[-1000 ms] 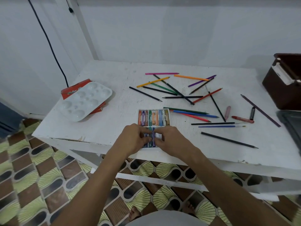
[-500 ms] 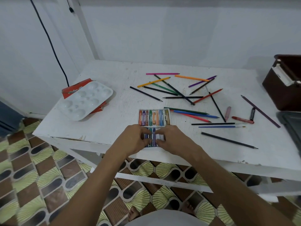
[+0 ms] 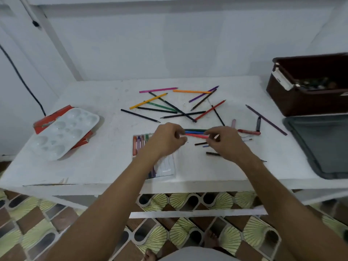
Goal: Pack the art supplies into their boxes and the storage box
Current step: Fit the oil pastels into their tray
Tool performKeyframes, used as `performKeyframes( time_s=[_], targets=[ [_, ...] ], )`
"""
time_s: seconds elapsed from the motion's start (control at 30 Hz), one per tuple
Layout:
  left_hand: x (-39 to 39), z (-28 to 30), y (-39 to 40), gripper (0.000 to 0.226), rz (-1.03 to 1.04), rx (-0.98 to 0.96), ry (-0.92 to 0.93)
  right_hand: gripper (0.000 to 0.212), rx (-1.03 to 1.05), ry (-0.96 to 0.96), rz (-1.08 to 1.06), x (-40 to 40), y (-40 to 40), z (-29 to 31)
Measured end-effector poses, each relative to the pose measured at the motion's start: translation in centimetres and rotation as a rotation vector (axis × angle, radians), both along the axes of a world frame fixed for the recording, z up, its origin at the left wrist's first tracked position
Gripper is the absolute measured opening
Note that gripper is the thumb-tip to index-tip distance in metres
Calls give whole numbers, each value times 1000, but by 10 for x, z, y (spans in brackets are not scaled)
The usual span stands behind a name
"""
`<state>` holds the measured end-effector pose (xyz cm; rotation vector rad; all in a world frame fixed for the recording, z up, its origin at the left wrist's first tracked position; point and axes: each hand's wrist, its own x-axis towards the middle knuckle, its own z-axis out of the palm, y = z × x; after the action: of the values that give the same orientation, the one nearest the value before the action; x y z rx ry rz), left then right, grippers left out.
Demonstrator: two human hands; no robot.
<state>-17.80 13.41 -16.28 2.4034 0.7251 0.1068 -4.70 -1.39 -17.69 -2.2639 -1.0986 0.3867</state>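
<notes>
Head view: the left hand (image 3: 166,141) and right hand (image 3: 225,143) each grip an end of a bundle of pencils (image 3: 194,133), green, blue and red, held just above the white table (image 3: 94,166). The crayon tray (image 3: 139,144) lies under the left wrist. More pencils (image 3: 169,106) lie scattered farther back. The brown box (image 3: 301,102) stands far right, the palette (image 3: 62,132) left.

Two bare arms reach up from the bottom of the frame toward the middle. The left hand (image 3: 166,140) has its fingers curled in, and so does the right hand (image 3: 225,141) (both a bit blurry). The two hands sit close together, side by side, knuckles up.
</notes>
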Motion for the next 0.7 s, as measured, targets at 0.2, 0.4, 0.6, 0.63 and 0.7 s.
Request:
performKeyframes(
  time_s=[0.2, 0.4, 0.6, 0.63, 0.7],
  targets=[
    [105, 0, -26, 29, -190, 92, -9, 22, -18, -100, -231, 78, -57, -3],
    [176, -7, -45, 62, -484, 375, 208, 30, -235, -144, -199, 111, -67, -7],
    [194, -9, -53, 65, -576, 496, 287, 36, -432, -183, -38, 120, -57, -9],
    [194, -10, -54, 63, -597, 516, 283, 36, -444, -180, -36, 122, -55, -10],
    [193, -10, -56, 58, -649, 556, 274, 35, -481, -170, -25, 127, -52, -12]
  ],
)
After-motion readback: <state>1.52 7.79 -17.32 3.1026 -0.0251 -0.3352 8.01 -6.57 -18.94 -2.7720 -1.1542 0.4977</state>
